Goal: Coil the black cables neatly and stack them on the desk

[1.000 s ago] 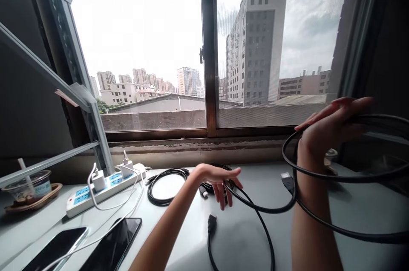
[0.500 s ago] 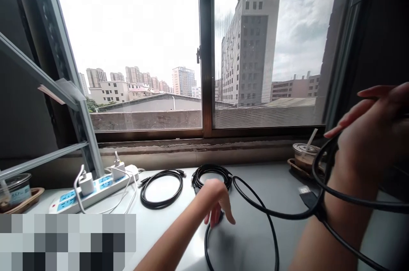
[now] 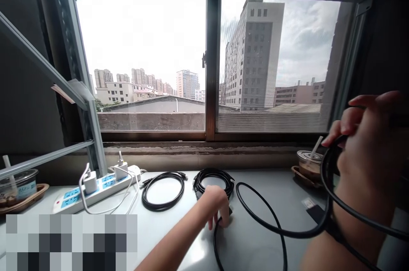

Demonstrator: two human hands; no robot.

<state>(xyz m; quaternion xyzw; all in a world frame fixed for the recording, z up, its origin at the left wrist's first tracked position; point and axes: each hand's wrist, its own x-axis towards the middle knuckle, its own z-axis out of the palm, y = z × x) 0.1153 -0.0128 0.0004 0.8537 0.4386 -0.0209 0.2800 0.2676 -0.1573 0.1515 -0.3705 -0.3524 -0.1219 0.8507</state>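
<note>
Black cable (image 3: 268, 220): right hand (image 3: 367, 151) grips raised loops; left hand (image 3: 215, 205) pinches its plug end on bench (image 3: 255, 185), beside coiled cable (image 3: 212, 179).

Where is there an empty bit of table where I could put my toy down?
Bare grey table shows inside the long black cable's loop and behind it, toward the windowsill. It's crowded left of centre: white power strip, two coiled black cables.

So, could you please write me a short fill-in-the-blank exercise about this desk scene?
1. The long black cable loops around the ____ hand.
2. The left hand rests on the grey ____.
3. Two white chargers sit in the white ____ strip.

Missing words: right; desk; power
</note>
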